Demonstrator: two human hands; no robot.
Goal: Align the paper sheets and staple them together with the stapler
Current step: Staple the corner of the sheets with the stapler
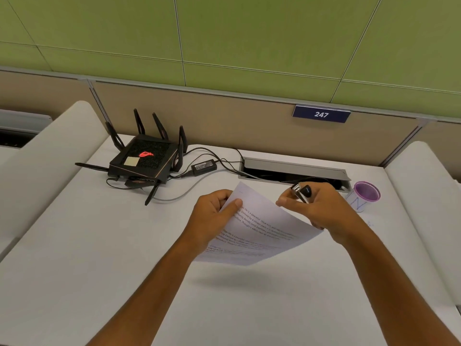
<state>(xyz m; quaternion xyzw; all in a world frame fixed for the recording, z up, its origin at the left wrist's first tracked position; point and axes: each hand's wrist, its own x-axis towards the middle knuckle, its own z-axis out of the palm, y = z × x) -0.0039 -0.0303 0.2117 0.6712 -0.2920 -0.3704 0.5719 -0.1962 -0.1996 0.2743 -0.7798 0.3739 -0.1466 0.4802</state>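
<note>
The printed paper sheets (262,226) are lifted off the white desk, tilted, and cast a shadow below. My left hand (212,221) pinches their left edge, thumb on top near the upper corner. My right hand (321,211) grips a small black and silver stapler (301,192), with its fingers also touching the sheets' right edge. The stapler's metal end points up and left, close to the sheets' top right edge. How many sheets there are cannot be told.
A black router (144,158) with antennas, a power brick (204,167) and cables lie at the back left. A grey cable hatch (294,168) is set in the desk behind my hands. A purple-rimmed cup (366,193) stands at the right. White side panels flank the desk.
</note>
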